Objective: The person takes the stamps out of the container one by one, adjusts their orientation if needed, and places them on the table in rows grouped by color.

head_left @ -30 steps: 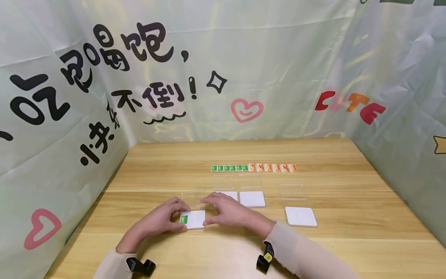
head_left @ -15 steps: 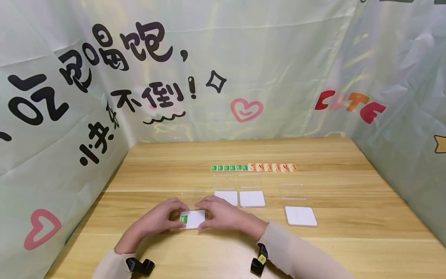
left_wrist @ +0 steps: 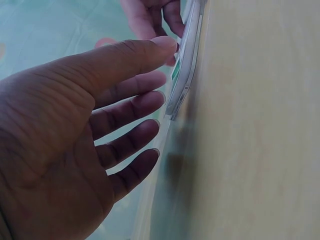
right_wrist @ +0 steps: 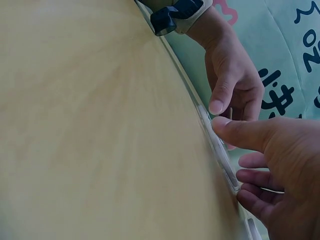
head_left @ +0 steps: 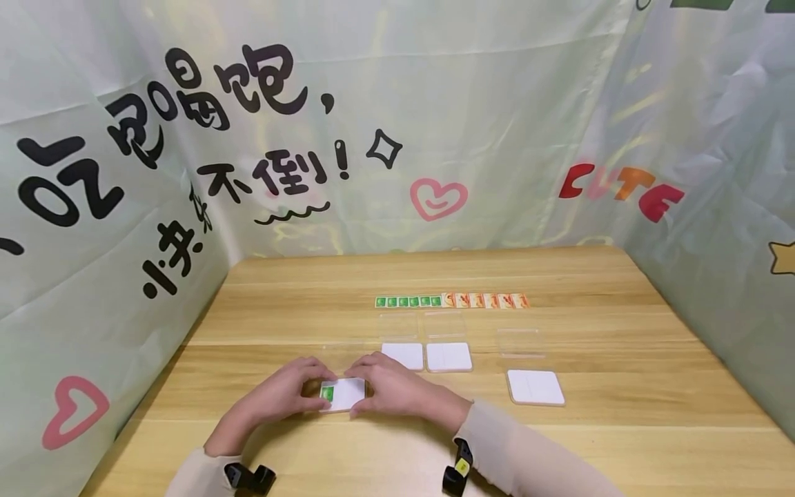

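Sticker row [head_left: 451, 301], 3 white cases [head_left: 535, 387].

on the pale wooden table [head_left: 621, 331], a small flat white square case with a green sticker inside [head_left: 343, 394] lies near the front edge, with the left hand [head_left: 282, 393] touching its left side and the right hand [head_left: 391, 388] touching its right side. behind and to the right of it two white square case bases [head_left: 448, 356] lie side by side, a third white square base [head_left: 535, 386] lies well apart further right, and clear square lids [head_left: 444, 323] lie just behind the bases. behind all of these, a row of small green and orange stickers [head_left: 451, 301] runs left to right across the table.
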`<state>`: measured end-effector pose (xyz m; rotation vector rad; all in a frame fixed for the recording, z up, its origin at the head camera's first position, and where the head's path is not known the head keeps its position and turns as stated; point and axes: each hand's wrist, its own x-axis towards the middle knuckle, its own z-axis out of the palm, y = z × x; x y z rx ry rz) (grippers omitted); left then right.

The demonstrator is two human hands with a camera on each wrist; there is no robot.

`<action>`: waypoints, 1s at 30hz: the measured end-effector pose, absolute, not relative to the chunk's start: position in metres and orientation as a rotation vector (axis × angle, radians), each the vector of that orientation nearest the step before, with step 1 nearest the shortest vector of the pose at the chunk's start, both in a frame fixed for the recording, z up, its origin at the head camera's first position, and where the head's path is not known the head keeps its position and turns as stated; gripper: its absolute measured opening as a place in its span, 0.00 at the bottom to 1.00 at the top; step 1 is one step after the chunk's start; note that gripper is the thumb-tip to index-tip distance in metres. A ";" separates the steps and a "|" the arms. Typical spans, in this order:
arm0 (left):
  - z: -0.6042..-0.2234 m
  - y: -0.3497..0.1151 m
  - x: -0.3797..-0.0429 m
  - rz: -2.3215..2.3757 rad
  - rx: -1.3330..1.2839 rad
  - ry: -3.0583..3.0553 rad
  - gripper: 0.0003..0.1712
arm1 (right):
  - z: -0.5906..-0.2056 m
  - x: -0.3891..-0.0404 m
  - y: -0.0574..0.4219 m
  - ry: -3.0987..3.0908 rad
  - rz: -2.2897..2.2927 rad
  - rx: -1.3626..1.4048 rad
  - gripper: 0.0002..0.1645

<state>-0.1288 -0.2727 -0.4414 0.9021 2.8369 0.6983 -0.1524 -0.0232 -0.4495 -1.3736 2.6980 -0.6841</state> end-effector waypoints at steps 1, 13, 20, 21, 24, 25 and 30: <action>-0.441 -0.273 -0.129 0.693 0.901 2.839 0.21 | -0.450 -0.152 -0.023 2.703 -0.678 -1.375 0.38; -0.441 -0.272 -0.129 0.668 0.890 2.838 0.18 | -0.450 -0.152 -0.025 2.721 -0.644 -1.365 0.37; -0.444 -0.273 -0.129 0.668 0.876 2.830 0.16 | -0.452 -0.152 -0.024 2.708 -0.668 -1.361 0.37; -0.444 -0.273 -0.129 0.668 0.873 2.831 0.16 | -0.452 -0.152 -0.024 2.709 -0.668 -1.361 0.37; -0.443 -0.272 -0.129 0.677 0.867 2.830 0.15 | -0.452 -0.152 -0.024 2.713 -0.670 -1.356 0.37; -0.443 -0.272 -0.128 0.680 0.869 2.828 0.14 | -0.452 -0.152 -0.024 2.713 -0.674 -1.352 0.37; -0.442 -0.272 -0.129 0.699 0.891 2.816 0.12 | -0.454 -0.152 -0.023 2.712 -0.692 -1.346 0.36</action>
